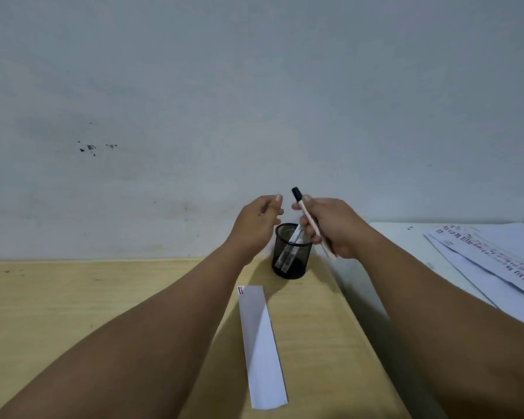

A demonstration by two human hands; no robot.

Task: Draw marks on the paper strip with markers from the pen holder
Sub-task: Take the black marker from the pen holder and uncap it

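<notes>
The right hand (pixel 330 228) gripped a slim pale marker with a black cap (pixel 310 223) above the black wire-mesh pen holder (pixel 289 252). The left hand (pixel 259 222) hovered beside it, empty, fingers loosely spread. The white paper strip (pixel 260 343) lay on the light wooden tabletop (pixel 73 297), with small marks at its far end. Uncapping looked next: pinch the cap squarely, pull straight.

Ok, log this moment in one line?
right hand: holds capped marker | left hand: open, reaching | pen holder: markers inside | paper strip: marked
</notes>
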